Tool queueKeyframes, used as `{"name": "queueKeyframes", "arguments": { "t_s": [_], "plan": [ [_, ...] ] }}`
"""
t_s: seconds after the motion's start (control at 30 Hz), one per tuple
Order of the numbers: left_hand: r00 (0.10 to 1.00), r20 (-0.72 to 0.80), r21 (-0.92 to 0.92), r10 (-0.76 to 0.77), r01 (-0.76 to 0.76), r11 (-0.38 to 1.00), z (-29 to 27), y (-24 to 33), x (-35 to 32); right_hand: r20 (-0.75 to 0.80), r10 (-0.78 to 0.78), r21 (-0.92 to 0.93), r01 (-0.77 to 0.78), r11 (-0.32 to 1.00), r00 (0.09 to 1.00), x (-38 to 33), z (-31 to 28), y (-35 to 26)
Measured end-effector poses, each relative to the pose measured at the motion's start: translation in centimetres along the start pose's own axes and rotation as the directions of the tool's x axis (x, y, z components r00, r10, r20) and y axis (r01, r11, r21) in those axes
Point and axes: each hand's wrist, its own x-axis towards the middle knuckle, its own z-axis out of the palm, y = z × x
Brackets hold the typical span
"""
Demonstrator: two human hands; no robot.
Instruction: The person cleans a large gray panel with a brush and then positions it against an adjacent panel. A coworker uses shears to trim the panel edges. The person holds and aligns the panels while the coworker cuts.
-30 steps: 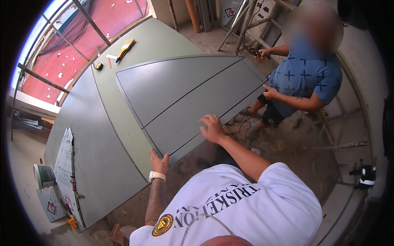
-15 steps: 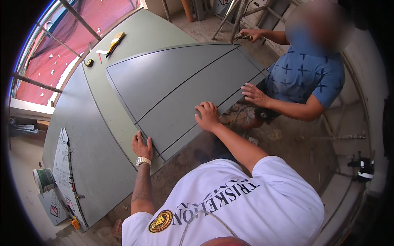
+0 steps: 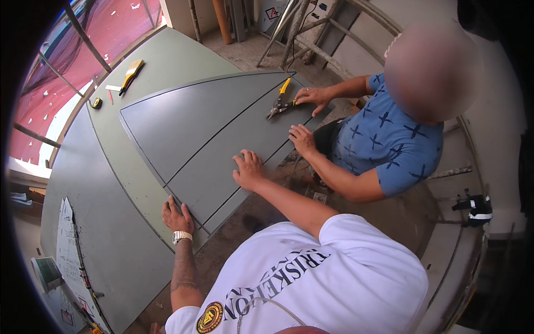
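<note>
Pressing flat on a grey metal sheet (image 3: 217,128), both hands open, fingers spread, gripping nothing. Left hand (image 3: 177,214) at the sheet's near corner, wristwatch (image 3: 181,236) on the wrist. Right hand (image 3: 248,170) palm down along the sheet's near long edge, further right. Sheet lying on top of a larger grey-green panel (image 3: 105,222) serving as the work surface; long straight crease or seam running the length of the sheet, plus a narrower strip along its near edge.

Opposite, a co-worker in a blue patterned shirt (image 3: 389,145), one hand (image 3: 303,139) flat on the sheet's far-right edge, the other hand (image 3: 314,97) closed on yellow-handled tin snips (image 3: 280,103) resting on the sheet.

Far end of the surface: yellow-handled tool (image 3: 131,73), small dark-and-yellow object (image 3: 97,103), a red pencil-like stick (image 3: 110,97) beside it, all well apart from the hands. Near left corner: white paper sheets (image 3: 68,256) with a dark pen or marker lying at their edge.

Around the surface: dusty concrete floor (image 3: 389,217), grey metal ladder or frame (image 3: 328,33) leaning behind the co-worker, red netting (image 3: 83,33) over a window frame at left, wooden post at top. Black-and-white object (image 3: 474,203) on a ledge at right, too small to identify.
</note>
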Motion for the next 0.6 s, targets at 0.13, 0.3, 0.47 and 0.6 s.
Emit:
{"name": "queueKeyframes", "arguments": {
  "t_s": [0.13, 0.3, 0.47, 0.6],
  "plan": [
    [0.999, 0.041, 0.016, 0.005, -0.005, 1.0, -0.7, 0.2, 0.2, 0.23, 0.018, -0.078, 0.0, 0.997, 0.973, -0.8, -0.8, -2.9],
    [0.969, 0.223, -0.024, 0.104, -0.101, 0.995, -3.2, -1.1, 3.6, 0.155, -0.107, -0.113, 0.125, 0.986, 0.982, -1.8, 0.2, -0.1],
    [0.97, 0.122, 0.032, 0.208, -0.213, 0.976, -3.9, -1.7, 4.1, 0.153, -0.071, -0.171, 0.098, 0.98, 0.986, -2.1, -0.6, -1.1],
    [0.971, 0.172, 0.038, 0.165, -0.174, 0.984, -3.8, -2.1, 4.2, 0.13, -0.078, -0.188, 0.102, 0.977, 0.988, -2.4, -1.2, -0.9]
  ]
}}
